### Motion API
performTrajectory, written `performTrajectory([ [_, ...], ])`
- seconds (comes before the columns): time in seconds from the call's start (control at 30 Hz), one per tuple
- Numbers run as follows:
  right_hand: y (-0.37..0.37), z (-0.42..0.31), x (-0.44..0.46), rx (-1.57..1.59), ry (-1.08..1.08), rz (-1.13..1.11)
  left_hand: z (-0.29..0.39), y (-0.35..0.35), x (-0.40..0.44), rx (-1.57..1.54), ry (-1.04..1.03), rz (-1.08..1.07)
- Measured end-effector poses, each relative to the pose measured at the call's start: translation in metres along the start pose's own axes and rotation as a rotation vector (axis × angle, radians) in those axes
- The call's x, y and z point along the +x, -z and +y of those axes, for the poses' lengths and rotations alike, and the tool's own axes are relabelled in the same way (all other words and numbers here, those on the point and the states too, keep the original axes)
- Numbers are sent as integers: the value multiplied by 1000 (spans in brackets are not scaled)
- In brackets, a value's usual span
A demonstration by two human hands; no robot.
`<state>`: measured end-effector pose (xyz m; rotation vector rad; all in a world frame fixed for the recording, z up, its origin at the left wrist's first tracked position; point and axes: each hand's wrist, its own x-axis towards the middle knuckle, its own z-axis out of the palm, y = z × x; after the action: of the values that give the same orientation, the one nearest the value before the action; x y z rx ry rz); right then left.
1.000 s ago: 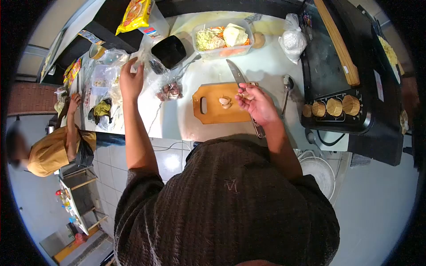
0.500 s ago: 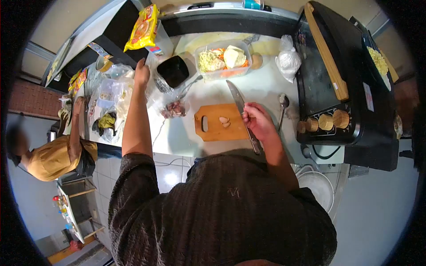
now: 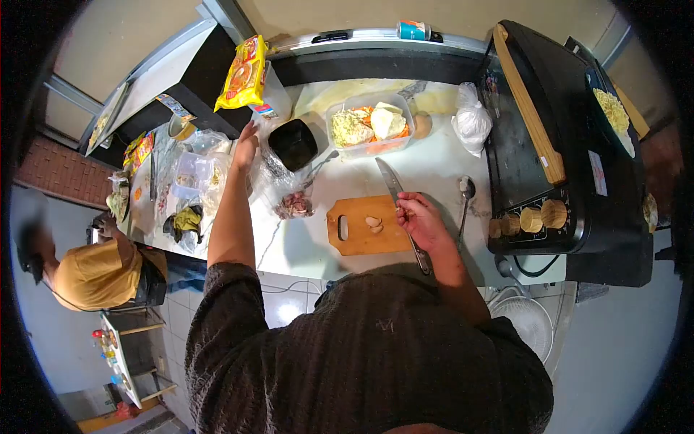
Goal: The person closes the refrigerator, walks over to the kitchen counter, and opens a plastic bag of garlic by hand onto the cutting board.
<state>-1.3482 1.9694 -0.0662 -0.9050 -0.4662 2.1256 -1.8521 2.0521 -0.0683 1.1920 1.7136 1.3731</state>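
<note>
My left hand is raised at the left, beside the black bowl and in front of a clear container; its fingers are seen edge-on, and whether they hold anything is unclear. My right hand is closed in a pinch over the right end of the wooden cutting board; what is between the fingertips is too small to make out. Under that hand lies a knife, its blade pointing away from me. A few pale cloves rest on the board.
Behind the board sits a tub of shredded vegetables. A spoon, a bag of white powder and a black oven are at the right. Left are a bag of reddish pieces and another person.
The view has tilted, so the counter appears lower. My right hand's fingers, spread earlier, have drawn together. My left hand's fingers have turned edge-on near the clear container. The other person's hands have moved.
</note>
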Motion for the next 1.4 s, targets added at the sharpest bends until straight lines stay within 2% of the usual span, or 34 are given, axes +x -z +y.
performTrajectory([
  [0.07,0,-1,1,2,-2,5,5,0,7,-21,37,-49],
  [0.17,-2,-5,-6,4,4,14,14,-1,8,154,29,23],
  [0.27,2,-6,-5,11,25,5,26,3,-5,522,-128,43],
  [0.3,4,-6,-3,20,34,-6,40,1,-14,523,-129,44],
  [0.37,6,-8,-2,31,17,-15,69,-3,-35,729,-200,139],
  [0.5,1,-8,-3,-6,-46,-35,139,-18,-82,737,-247,186],
  [0.57,-13,-10,-7,-24,-81,-12,165,-25,-104,788,-461,170],
  [0.6,-21,-11,-9,-39,-107,9,180,-30,-116,790,-454,172],
  [0.67,-33,-15,-16,-78,-99,-29,208,-40,-138,807,-723,121],
  [0.73,-34,-16,-13,-116,-86,-69,230,-49,-155,761,-733,50],
  [0.8,-30,-19,-4,-140,41,-273,242,-55,-166,678,-696,-77],
  [0.9,-41,-39,-1,-94,36,-357,251,-70,-181,573,-611,-180],
  [0.97,-59,-57,-3,-125,30,-362,252,-75,-185,614,-593,-213],
  [1.03,-78,-74,-5,-303,-10,-349,248,-83,-187,497,-559,-369],
  [1.07,-86,-80,-3,-330,13,-404,242,-87,-185,508,-706,-421],
  [1.33,-152,-103,2,-818,254,-298,234,-120,-206,458,-744,-446],
  [1.4,-154,-101,4,-1047,446,-343,233,-122,-210,454,-756,-445],
])
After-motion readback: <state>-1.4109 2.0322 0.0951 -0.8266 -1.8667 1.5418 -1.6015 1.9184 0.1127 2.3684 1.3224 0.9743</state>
